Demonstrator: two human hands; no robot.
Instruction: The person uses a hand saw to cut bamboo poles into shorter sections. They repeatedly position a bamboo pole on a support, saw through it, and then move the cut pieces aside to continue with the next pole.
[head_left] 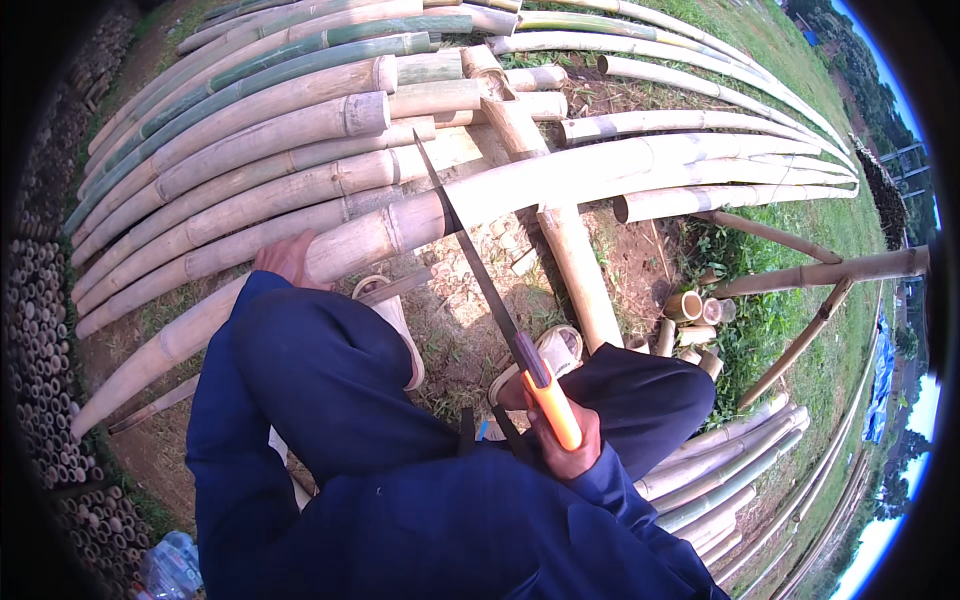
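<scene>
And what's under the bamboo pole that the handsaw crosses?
A bamboo crossbeam passes under the bamboo pole, and dirt lies below. The stretch directly beneath is covered; I can't see it.

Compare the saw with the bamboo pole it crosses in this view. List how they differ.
Shape: the saw has a thin, dark, tapering blade, while the bamboo pole is thick, pale and rounded.
Length: the saw is far shorter than the bamboo pole.
Hold: the right hand grips the saw by its orange handle, while the left hand rests against the bamboo pole.
Shared: both are elongated.
</scene>
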